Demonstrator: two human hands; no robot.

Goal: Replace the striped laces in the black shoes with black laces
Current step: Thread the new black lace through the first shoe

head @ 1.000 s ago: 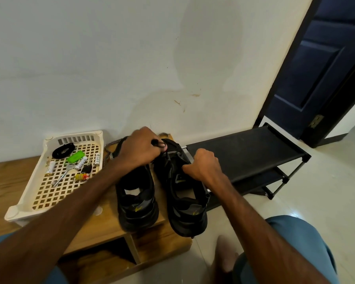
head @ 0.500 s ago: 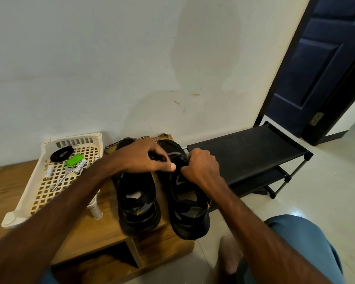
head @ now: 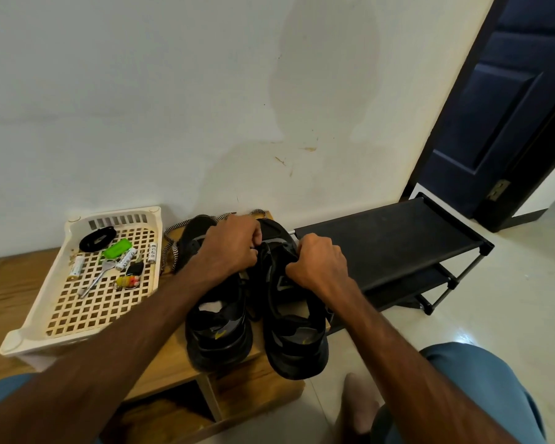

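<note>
Two black shoes stand side by side on a wooden bench (head: 161,373), heels toward the camera. They are chunky, with grey and yellow marks at the heel. The left shoe (head: 217,328) has an open throat with no lacing in view. A black-and-white striped lace (head: 174,251) lies loose on the bench just beside it, next to a white lattice basket (head: 77,315). The right shoe (head: 297,341) overhangs the bench edge near a black shoe rack (head: 391,241). The left hand (head: 233,246) reaches across, fingers curled, and pinches what looks like a black lace (head: 253,310) at the right shoe's throat. The right hand (head: 321,264) is fisted and grips that shoe's upper edge.
</note>
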